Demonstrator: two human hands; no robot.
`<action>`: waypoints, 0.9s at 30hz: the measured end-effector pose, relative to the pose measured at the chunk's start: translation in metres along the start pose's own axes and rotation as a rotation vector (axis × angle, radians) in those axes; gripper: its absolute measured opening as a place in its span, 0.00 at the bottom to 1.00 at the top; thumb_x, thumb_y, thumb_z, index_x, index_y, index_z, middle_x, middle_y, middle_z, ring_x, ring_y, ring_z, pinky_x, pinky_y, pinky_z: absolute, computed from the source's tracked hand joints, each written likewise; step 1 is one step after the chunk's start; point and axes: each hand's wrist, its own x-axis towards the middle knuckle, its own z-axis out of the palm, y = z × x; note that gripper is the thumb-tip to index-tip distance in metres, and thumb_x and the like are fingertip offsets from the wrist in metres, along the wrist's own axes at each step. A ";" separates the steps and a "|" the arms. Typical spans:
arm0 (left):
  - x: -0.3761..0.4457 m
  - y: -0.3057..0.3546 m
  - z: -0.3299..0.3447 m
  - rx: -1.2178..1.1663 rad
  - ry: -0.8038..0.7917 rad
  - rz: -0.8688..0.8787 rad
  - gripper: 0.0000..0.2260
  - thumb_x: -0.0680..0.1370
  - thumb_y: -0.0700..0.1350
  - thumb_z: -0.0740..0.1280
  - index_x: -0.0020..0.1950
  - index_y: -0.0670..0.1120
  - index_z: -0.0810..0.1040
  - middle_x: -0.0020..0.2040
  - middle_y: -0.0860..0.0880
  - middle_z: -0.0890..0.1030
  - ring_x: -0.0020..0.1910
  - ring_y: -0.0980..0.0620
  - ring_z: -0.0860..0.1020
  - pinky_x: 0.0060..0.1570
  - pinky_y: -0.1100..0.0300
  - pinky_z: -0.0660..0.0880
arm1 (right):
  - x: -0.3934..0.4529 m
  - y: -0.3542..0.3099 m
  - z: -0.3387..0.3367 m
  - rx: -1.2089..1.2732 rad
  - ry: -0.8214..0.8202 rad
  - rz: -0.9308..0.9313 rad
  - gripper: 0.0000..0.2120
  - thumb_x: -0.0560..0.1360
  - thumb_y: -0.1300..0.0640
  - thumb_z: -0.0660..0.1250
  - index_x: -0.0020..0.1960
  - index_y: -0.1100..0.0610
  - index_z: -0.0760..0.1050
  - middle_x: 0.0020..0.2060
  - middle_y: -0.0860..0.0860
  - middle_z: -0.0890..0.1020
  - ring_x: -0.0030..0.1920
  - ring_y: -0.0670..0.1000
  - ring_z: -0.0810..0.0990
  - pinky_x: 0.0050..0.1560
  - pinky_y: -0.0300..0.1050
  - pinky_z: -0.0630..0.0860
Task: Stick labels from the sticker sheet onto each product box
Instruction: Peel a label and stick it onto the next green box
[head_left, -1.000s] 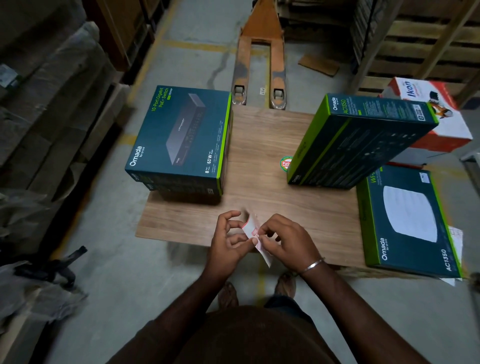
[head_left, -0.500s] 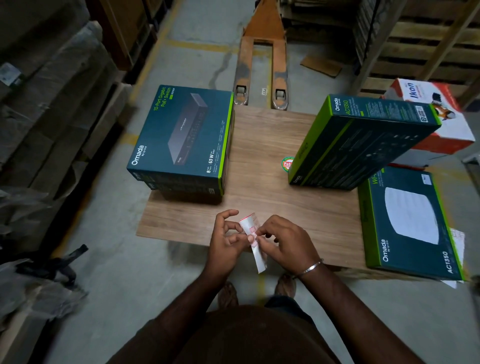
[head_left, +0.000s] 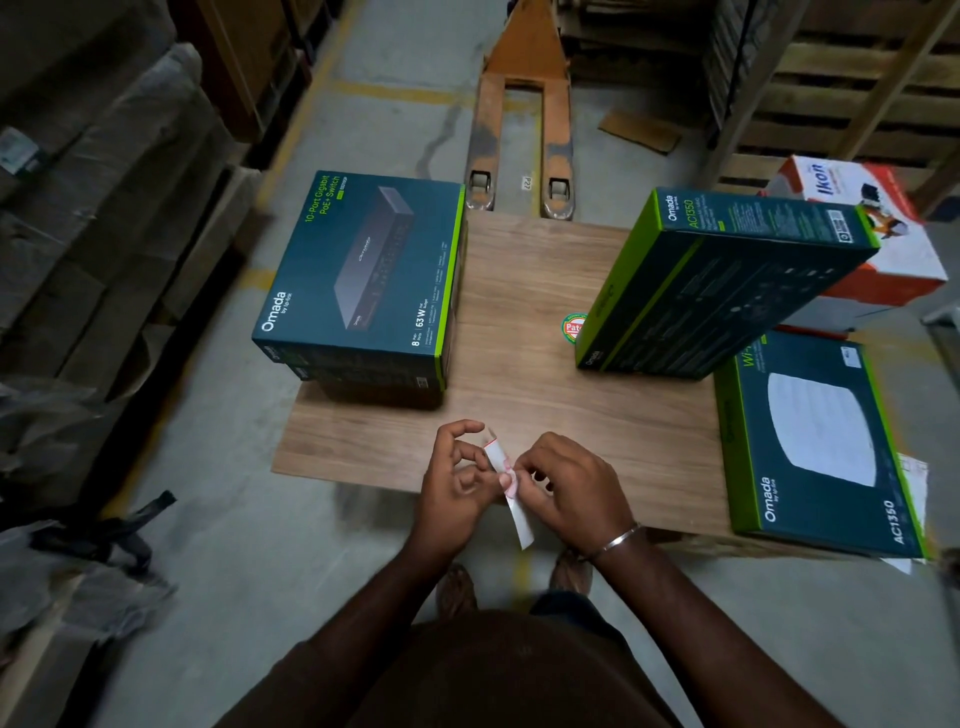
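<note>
A dim warehouse aisle with a concrete floor, wrapped stock along the left and an orange pallet jack (head_left: 521, 130) beyond the far edge of a wooden tabletop (head_left: 524, 364). On the tabletop's left sits the switch box (head_left: 363, 280), a dark teal carton lying flat on another like it. At the near edge the left hand (head_left: 457, 483) and right hand (head_left: 566, 488) meet over a narrow white sticker sheet (head_left: 511, 491) — each grip closed in a pinch on it, the left with its forefinger curled above, the right at the strip's middle. To the right an AC1350 box (head_left: 727, 291) lies tilted, resting on a second flat AC1350 box (head_left: 821, 441) at the near right, with a white-and-red Ikon box (head_left: 857, 234) behind.

The step in hand looks like peeling a label free of the sheet; no box shows a fresh label that I can make out. Next calls for lifting the label cleanly by one corner, then carrying it to a box face and pressing it flat.

The label itself is too small and blurred to read. A round sticker (head_left: 573, 327) on the tabletop is half covered by the tilted box, and whether a label is already loose I cannot tell.
</note>
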 end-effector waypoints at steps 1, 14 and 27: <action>0.000 0.001 0.000 -0.006 -0.002 -0.004 0.29 0.72 0.36 0.79 0.68 0.52 0.73 0.48 0.48 0.79 0.45 0.43 0.85 0.51 0.48 0.83 | 0.000 0.001 0.000 0.039 -0.001 0.028 0.07 0.77 0.49 0.72 0.42 0.48 0.78 0.39 0.44 0.76 0.39 0.45 0.75 0.33 0.51 0.75; -0.004 0.004 0.002 -0.027 -0.094 -0.103 0.15 0.79 0.28 0.69 0.65 0.37 0.80 0.55 0.41 0.87 0.50 0.50 0.85 0.50 0.61 0.80 | -0.005 0.006 0.013 0.352 0.018 0.217 0.03 0.74 0.54 0.69 0.47 0.48 0.80 0.43 0.43 0.82 0.43 0.47 0.82 0.40 0.53 0.79; -0.004 0.001 0.001 -0.088 -0.083 -0.164 0.17 0.79 0.28 0.68 0.67 0.39 0.80 0.52 0.35 0.87 0.49 0.45 0.86 0.51 0.59 0.80 | -0.005 0.000 0.014 0.551 0.102 0.389 0.11 0.72 0.61 0.66 0.48 0.50 0.84 0.42 0.43 0.86 0.42 0.47 0.84 0.38 0.39 0.76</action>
